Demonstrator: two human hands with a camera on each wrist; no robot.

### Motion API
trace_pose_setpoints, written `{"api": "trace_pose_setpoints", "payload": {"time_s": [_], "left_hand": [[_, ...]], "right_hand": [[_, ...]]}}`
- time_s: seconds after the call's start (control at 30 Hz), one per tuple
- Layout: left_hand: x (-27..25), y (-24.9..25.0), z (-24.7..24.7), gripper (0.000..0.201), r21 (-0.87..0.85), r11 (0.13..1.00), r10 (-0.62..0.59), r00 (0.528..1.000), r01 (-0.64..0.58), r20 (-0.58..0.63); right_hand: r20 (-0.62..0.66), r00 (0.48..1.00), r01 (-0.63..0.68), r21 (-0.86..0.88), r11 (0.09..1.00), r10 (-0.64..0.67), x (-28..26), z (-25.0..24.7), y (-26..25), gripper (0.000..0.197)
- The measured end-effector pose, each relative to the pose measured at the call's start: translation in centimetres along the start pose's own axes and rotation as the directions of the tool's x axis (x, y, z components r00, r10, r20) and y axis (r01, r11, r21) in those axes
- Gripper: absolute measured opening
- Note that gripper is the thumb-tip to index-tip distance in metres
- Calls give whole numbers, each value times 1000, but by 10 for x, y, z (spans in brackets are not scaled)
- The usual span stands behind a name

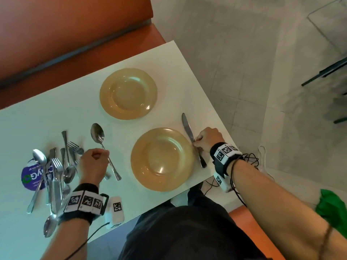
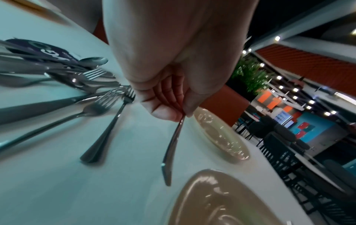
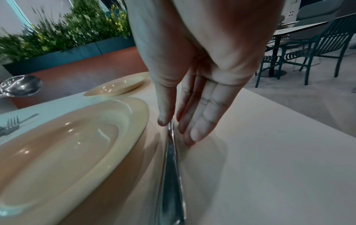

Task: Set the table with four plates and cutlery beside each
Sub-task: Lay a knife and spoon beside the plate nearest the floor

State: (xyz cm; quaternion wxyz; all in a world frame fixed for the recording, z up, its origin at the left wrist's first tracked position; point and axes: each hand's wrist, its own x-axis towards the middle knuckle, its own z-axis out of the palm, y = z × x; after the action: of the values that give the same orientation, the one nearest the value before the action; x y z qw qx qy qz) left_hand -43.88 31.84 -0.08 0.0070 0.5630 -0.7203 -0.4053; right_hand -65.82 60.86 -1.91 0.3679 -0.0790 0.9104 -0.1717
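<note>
Two amber plates sit on the white table (image 1: 47, 119), a near plate (image 1: 161, 159) and a far plate (image 1: 128, 93). My right hand (image 1: 196, 142) pinches a knife (image 1: 187, 128) that runs along the near plate's right rim; in the right wrist view the thumb (image 3: 163, 120) and fingers (image 3: 192, 134) flank the knife (image 3: 171, 175) low over the table. To the left of the near plate my left hand (image 1: 105, 152) grips a spoon (image 1: 98, 134) by its handle (image 2: 173, 144), bowl pointing away from me. A loose pile of cutlery (image 1: 56, 171) lies further left.
A round blue sticker (image 1: 31, 177) lies under the cutlery pile. A small white tagged box (image 1: 117, 209) sits at the table's near edge. An orange bench (image 1: 75, 34) runs behind the table. The right table edge drops to grey floor (image 1: 244, 53). Green cloth (image 1: 332, 209) lies at my right.
</note>
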Motion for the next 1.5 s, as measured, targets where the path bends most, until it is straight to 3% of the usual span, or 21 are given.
{"api": "trace_pose_setpoints", "payload": {"time_s": [0.23, 0.37, 0.43, 0.5, 0.8, 0.97, 1.07, 1.2, 1.3, 1.5], "left_hand": [[-77, 65, 37, 10, -342, 935, 134, 987, -97, 87], [-109, 100, 87, 19, -372, 921, 202, 960, -118, 196], [-123, 113, 111, 20, -359, 921, 246, 941, -152, 232], [-136, 123, 134, 18, -330, 927, 271, 926, -178, 261], [-169, 138, 191, 11, -251, 930, 342, 881, -268, 326], [-169, 139, 199, 15, -178, 936, 350, 865, -305, 359], [-161, 138, 202, 17, -92, 934, 354, 855, -346, 378], [-135, 139, 201, 15, 19, 928, 351, 891, -372, 289], [-114, 150, 198, 14, 81, 926, 340, 907, -370, 248], [-80, 173, 212, 22, 202, 887, 355, 893, -415, 278]], "right_hand": [[-30, 990, 137, 109, 985, -135, -4, -26, 22, 34], [-20, 979, 190, 430, 883, -201, -20, -42, 29, 23], [54, 975, 125, 671, 731, -216, -32, -51, 30, 18], [148, 955, 47, 782, 621, -259, -40, -59, 32, 23], [231, 943, -71, 843, 533, -239, -35, -62, 58, 20], [310, 910, -110, 821, 561, -275, -29, -61, 67, 14], [271, 941, -89, 780, 620, -205, -18, -55, 69, 10], [191, 980, -77, 631, 772, -58, -2, -40, 71, 10], [129, 991, -38, 528, 848, -36, 4, -32, 72, 15], [57, 998, -48, 510, 859, 22, 9, -29, 74, 21]]}}
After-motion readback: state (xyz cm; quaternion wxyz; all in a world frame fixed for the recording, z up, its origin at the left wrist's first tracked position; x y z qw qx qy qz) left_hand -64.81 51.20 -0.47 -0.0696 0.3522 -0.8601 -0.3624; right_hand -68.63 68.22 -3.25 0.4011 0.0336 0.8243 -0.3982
